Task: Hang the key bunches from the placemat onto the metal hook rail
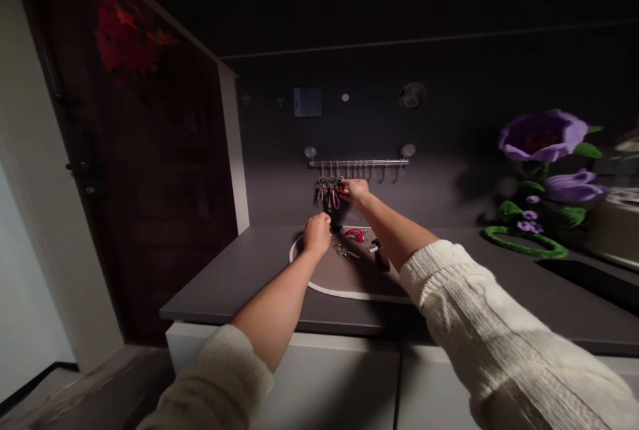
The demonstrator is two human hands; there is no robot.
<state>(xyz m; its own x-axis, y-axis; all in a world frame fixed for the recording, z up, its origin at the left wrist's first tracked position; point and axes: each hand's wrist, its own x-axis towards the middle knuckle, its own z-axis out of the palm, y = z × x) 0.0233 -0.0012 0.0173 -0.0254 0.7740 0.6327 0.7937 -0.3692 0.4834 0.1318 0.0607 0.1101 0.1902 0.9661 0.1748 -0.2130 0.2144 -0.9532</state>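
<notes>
A clear hook rail [359, 163] is fixed to the dark wall, and several key rings [323, 189] hang from its left hooks. My right hand [354, 192] is closed at the hooks, pinching a ring with a dark item beside a pink loop [335, 200]. Below and to the left, my left hand [318, 233] is closed just above the tray; what its fingers hold, if anything, is hidden. On the white-rimmed tray [344, 295] lie a red cord [355, 235], a bunch of keys [347, 252] and a black and white key item [374, 247].
Purple artificial flowers [544, 137] with a green looped base [524, 250] stand on the counter at right, near a lamp-like object [616, 227]. A dark door [150, 204] is at left. A dark cabinet overhangs the counter [219, 283].
</notes>
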